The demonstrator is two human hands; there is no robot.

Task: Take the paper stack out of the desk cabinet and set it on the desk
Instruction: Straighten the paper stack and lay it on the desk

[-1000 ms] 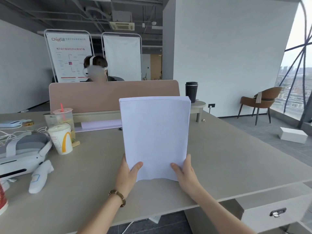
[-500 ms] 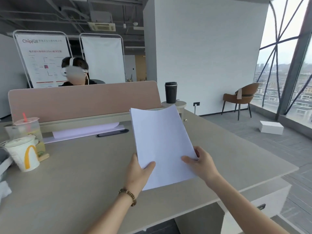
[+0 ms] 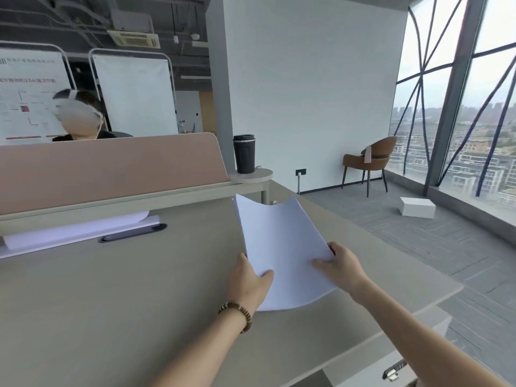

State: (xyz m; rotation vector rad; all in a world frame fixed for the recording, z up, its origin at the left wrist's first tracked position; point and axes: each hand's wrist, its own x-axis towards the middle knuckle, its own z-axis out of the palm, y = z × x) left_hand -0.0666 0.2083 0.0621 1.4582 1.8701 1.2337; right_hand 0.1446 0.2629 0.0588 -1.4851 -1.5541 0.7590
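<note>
So the paper stack (image 3: 282, 247) is out of the cabinet and held over the right side of the table (image 3: 111, 303), sagging in the middle. Left hand (image 3: 247, 283) and right hand (image 3: 342, 268) each pinch a near corner. Next up, I'd guess: lower it flat and let go.

The paper stack (image 3: 282, 247) — plain white sheets, sagging along the middle with raised side edges — was tilted low over the beige desk (image 3: 111, 289), near its right end.
</note>
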